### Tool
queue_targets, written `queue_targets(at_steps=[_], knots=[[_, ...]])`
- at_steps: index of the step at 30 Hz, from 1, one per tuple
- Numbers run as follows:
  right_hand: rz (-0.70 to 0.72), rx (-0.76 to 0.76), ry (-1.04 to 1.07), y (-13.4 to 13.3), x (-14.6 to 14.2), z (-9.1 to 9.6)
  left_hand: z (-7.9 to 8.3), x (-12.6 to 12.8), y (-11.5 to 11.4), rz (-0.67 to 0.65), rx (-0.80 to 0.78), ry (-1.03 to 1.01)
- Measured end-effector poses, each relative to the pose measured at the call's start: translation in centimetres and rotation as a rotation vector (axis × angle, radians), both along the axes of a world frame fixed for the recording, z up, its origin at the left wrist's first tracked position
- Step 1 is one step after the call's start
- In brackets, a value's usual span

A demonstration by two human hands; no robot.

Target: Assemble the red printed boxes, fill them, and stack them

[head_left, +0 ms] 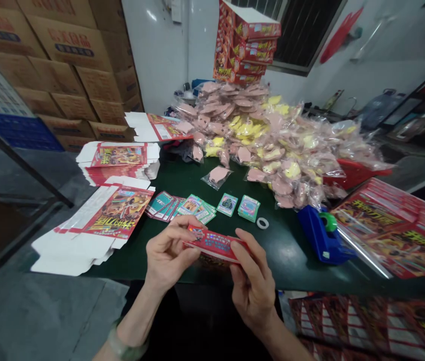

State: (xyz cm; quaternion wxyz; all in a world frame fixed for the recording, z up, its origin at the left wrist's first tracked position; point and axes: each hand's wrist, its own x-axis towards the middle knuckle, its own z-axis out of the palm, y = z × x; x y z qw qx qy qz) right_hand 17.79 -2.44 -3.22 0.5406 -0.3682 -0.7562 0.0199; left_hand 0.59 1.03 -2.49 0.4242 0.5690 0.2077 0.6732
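On the table [287, 263], the cartons [118, 213] lie at the left, the cards [193, 206] lie in the middle, beyond the box [216, 244] between left hand [170, 248] and right hand [253, 276], the tape ring [262, 223] lies between cards and tape dispenser [319, 238], and the bagged pieces [250, 128] lie behind the cards.

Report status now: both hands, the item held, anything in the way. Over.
Left hand and right hand gripping opposite ends of red carton. Carton's printed side facing camera. Cards and white ring just beyond, nothing blocking the grip.
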Motion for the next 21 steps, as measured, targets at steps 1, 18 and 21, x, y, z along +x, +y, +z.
queue_targets(at_steps=[1, 18, 21], knots=[[-0.011, 0.016, 0.018, 0.1, -0.2, -0.2, 0.1, 0.0, 0.1, 0.0, 0.003, 0.025], [-0.884, -0.228, 0.19, 2.0, 17.1, 2.0, -0.6, 2.5, 0.2, 0.595, 0.251, 0.341], [-0.968, -0.45, 0.162, 2.4, 23.9, 1.7, -1.4, 2.5, 0.6, 0.587, 0.264, 0.353]])
